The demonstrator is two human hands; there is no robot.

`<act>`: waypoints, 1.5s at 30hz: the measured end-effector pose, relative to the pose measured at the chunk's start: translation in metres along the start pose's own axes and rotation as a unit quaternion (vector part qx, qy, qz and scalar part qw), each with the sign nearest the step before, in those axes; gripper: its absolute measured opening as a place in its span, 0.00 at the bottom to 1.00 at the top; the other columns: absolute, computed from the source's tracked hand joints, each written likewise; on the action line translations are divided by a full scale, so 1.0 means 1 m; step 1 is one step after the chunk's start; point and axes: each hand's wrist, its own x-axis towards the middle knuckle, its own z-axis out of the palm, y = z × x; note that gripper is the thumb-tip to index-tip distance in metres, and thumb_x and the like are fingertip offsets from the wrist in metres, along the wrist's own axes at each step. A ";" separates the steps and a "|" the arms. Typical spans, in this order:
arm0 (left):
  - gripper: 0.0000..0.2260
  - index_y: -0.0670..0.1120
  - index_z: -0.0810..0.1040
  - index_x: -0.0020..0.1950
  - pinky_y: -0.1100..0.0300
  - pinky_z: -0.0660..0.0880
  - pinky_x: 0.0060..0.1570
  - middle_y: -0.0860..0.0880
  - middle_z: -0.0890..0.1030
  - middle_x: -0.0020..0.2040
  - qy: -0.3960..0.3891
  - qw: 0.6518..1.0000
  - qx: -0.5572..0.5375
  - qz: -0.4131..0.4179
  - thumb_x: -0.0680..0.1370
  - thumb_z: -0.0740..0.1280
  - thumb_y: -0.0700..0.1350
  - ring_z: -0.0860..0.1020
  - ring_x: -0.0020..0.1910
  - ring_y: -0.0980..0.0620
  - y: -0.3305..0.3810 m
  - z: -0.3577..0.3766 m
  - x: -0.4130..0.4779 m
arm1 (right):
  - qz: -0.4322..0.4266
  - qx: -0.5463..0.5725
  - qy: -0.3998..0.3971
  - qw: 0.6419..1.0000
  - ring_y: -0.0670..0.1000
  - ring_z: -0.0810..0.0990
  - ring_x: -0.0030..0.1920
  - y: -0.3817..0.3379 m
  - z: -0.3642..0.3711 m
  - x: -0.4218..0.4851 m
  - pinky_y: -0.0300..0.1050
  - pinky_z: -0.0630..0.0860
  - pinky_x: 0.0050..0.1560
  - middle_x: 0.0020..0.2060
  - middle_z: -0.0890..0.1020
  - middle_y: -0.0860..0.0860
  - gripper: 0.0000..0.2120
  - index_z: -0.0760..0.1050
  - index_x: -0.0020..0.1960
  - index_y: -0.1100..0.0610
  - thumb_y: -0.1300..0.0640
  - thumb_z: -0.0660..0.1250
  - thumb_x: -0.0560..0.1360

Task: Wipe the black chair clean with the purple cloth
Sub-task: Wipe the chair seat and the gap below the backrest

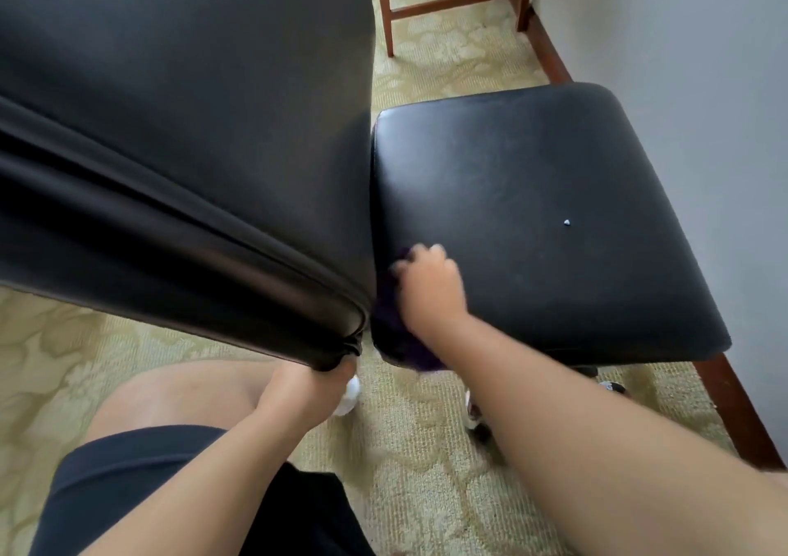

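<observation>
The black chair fills the upper view: its padded backrest (179,137) leans across the left, its square seat (533,214) lies to the right. My right hand (430,286) holds the purple cloth (396,342) against the seat's near-left corner, where seat and backrest meet. Most of the cloth is hidden under the hand; it hangs a little over the seat's edge. My left hand (307,385) grips the backrest's lower corner from beneath, fingers hidden behind the leather. A small white speck (566,222) lies on the seat's right half.
A grey wall (682,65) with a dark wooden skirting runs close along the chair's right side. Wooden legs of another piece of furniture (452,1) stand at the top. Pale patterned carpet (426,491) covers the floor; my knee and feet are below the chair.
</observation>
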 end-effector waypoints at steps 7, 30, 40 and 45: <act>0.08 0.52 0.77 0.36 0.70 0.72 0.28 0.57 0.79 0.27 0.006 0.997 -0.072 -0.033 0.72 0.74 0.47 0.77 0.31 0.61 0.001 -0.028 0.054 | -0.144 0.052 -0.069 0.986 0.58 0.66 0.72 -0.025 0.017 0.021 0.58 0.60 0.69 0.70 0.75 0.50 0.25 0.76 0.68 0.51 0.42 0.59 0.76; 0.12 0.62 0.73 0.52 0.48 0.78 0.56 0.57 0.78 0.53 0.205 0.914 -0.348 -0.031 0.79 0.64 0.43 0.78 0.56 0.49 0.083 -0.030 0.191 | -0.287 0.007 -0.121 0.950 0.54 0.76 0.65 -0.008 0.004 0.199 0.53 0.65 0.69 0.63 0.81 0.47 0.20 0.77 0.66 0.43 0.38 0.57 0.79; 0.32 0.51 0.43 0.83 0.56 0.40 0.77 0.53 0.40 0.82 0.033 0.989 0.063 0.130 0.84 0.56 0.53 0.37 0.80 0.55 0.123 0.040 0.154 | 0.043 -0.060 0.006 0.997 0.60 0.80 0.59 0.113 -0.020 0.292 0.54 0.71 0.62 0.56 0.84 0.55 0.20 0.81 0.53 0.52 0.42 0.55 0.77; 0.32 0.47 0.45 0.83 0.47 0.42 0.77 0.45 0.39 0.82 0.008 0.966 0.231 0.114 0.83 0.54 0.55 0.38 0.81 0.44 0.135 0.051 0.169 | -0.179 -0.001 -0.045 0.983 0.56 0.79 0.61 0.034 0.003 0.253 0.57 0.66 0.67 0.59 0.83 0.48 0.19 0.79 0.61 0.47 0.42 0.57 0.79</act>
